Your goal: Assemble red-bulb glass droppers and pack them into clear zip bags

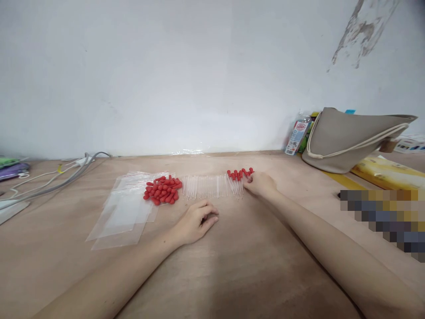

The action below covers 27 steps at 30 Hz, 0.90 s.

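My left hand (196, 221) rests on the table, fingers loosely bent, thumb apart, holding nothing. Just beyond it lies a row of clear thin glass tubes (204, 187). At the right end of that row, several droppers (235, 181) with red rubber bulbs lie side by side, bulbs toward the wall. My right hand (262, 185) is at the rightmost of them, its fingertips pinched on a dropper that they partly hide. A heap of loose red rubber bulbs (162, 190) sits left of the tubes, partly on clear plastic zip bags (117, 217).
Along the wall at right stand a bottle (296, 135) and a grey-beige bag (345, 139) with a cord. A yellow package (388, 177) lies before the bag, with a blurred patch nearby. Cables (71, 170) and a purple packet (13, 171) lie at far left.
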{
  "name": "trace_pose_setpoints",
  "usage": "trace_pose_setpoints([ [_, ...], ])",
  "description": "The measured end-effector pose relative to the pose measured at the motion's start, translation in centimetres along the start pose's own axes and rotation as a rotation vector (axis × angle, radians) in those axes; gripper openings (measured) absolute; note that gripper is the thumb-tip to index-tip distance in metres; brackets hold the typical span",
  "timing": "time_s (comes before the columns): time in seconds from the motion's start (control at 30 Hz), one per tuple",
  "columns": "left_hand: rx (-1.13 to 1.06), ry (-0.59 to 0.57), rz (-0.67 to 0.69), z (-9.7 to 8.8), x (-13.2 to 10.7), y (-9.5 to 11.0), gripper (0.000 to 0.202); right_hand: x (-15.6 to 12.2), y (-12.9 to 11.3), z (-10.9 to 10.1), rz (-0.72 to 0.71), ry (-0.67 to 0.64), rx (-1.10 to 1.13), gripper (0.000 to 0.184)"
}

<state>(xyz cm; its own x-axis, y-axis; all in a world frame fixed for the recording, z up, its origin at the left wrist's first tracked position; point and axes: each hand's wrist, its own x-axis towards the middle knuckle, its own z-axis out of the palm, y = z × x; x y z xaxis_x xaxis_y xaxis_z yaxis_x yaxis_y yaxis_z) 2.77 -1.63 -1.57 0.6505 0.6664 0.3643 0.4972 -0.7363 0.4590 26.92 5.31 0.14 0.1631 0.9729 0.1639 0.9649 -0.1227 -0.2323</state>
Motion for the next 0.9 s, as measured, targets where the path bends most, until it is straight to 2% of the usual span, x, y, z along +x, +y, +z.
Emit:
trace_pose_setpoints([
  [0.17, -0.005, 0.005, 0.003, 0.0, 0.0, 0.0, 0.014, -0.4, -0.1, 0.1, -0.023, 0.084, -0.075, 0.027],
  [0.37, -0.008, 0.006, 0.014, 0.0, 0.0, 0.0, 0.014, -0.9, -0.4, 0.0, -0.027, 0.027, -0.136, 0.027],
  [0.47, -0.008, 0.001, 0.006, -0.1, 0.1, 0.0, 0.014, -0.8, -0.4, -0.6, 0.012, -0.04, -0.113, 0.026],
  [0.53, -0.005, 0.0, 0.008, -0.1, 0.1, -0.1, 0.013, -0.6, -0.1, -1.3, 0.008, -0.149, -0.108, 0.024],
  [0.63, -0.001, -0.002, 0.013, 0.2, -0.1, 0.0, 0.013, -0.1, 0.9, -2.1, -0.068, -0.328, -0.105, 0.023],
  [0.73, 0.021, 0.009, 0.009, 0.2, -0.1, 0.1, 0.015, 0.1, 1.6, -2.3, -0.115, -0.378, -0.082, 0.026],
  [0.83, 0.138, 0.109, -0.026, -0.9, 0.3, -0.3, 0.014, -0.2, 1.6, -2.4, -0.11, -0.42, -0.051, 0.018],
  [0.9, 0.278, 0.211, -0.111, -2.7, 0.6, -1.1, 0.011, -0.5, 1.4, -2.7, -0.109, -0.449, -0.038, 0.014],
])
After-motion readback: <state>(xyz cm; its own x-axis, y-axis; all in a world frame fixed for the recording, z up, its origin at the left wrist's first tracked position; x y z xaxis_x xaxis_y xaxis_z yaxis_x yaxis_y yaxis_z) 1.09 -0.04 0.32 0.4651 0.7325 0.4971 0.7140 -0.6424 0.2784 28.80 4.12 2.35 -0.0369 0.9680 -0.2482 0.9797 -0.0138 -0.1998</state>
